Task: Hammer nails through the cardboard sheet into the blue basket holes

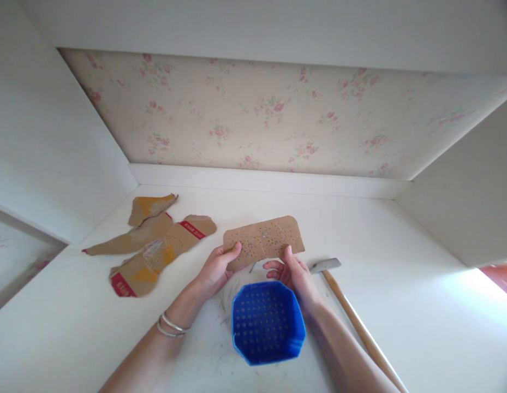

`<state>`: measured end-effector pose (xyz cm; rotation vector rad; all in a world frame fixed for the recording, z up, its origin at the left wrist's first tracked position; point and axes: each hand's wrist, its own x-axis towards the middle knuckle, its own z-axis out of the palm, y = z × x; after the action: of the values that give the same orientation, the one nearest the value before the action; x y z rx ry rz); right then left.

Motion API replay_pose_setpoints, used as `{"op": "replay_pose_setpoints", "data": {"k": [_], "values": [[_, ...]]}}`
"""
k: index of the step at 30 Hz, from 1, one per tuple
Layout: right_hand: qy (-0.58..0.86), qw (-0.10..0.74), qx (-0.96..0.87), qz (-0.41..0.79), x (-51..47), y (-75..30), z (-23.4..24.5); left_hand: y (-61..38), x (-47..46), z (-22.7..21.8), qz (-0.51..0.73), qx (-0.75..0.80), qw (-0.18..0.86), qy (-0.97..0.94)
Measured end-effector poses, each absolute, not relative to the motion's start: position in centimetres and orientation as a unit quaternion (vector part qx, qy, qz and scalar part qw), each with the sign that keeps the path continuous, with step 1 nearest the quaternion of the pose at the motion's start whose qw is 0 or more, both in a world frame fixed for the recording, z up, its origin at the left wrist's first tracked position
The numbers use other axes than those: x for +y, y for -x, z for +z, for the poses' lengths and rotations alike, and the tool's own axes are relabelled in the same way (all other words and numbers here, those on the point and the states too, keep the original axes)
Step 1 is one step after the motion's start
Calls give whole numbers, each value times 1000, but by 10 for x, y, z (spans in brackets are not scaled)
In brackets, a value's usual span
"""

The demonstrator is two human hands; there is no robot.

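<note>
Fingers of the left hand (214, 273), partly hidden, are pinched on perforated cardboard (263, 238) before the back edge of the tabletop (425, 305); whether it is pinched by the right hand (299, 277) cannot be told. Near the left edge, torn cardboard (165, 252) is strewn. Smudges (225, 300) are seen beside a blue basket (264, 322). The handle of a hammer (357, 321) is cut off. Behind, floral wallpaper (278, 114) is framed.

So it's basically a white tabletop (417, 305) boxed in by a plain left panel (60, 120) and right panel (461, 180), pink-rose floral wallpaper (245, 112) above a pale strip (257, 176) at the back, and bright light (493, 295) washing in from the right.
</note>
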<state>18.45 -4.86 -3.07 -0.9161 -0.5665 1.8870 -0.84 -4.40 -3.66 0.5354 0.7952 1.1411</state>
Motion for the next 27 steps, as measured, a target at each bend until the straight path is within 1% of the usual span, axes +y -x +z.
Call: {"op": "replay_pose_setpoints", "data": {"k": [6,13,27], "values": [[335,432,-190,815,-47,-188,-29,10,-43,-37,503,364,741,-255],[311,428,-181,829,-49,-191,-27,10,-44,-36,498,368,746,-247],[383,433,-240,780,-50,-189,-28,10,-43,-40,498,359,746,-258]]}}
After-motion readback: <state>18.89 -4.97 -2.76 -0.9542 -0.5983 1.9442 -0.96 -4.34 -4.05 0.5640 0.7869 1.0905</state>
